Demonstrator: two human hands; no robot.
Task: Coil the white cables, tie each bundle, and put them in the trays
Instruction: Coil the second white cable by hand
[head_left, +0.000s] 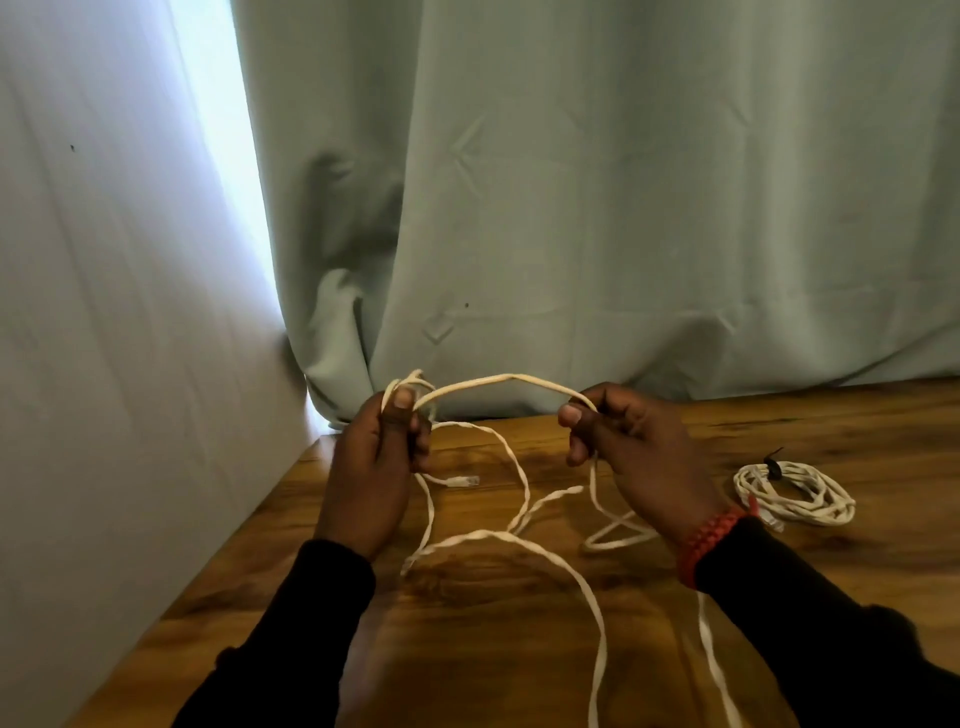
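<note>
Wooden table (519, 649) meets pale green curtain (623, 208) and white wall (104, 312).

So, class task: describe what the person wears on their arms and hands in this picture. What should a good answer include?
Both arms are covered by long black sleeves reaching the wrists: left sleeve, right sleeve. The right wrist carries a red braided bracelet, chunky and woven, sitting just above the cuff. The left hand and right hand are bare, with no gloves, and no rings or watch visible.
</note>
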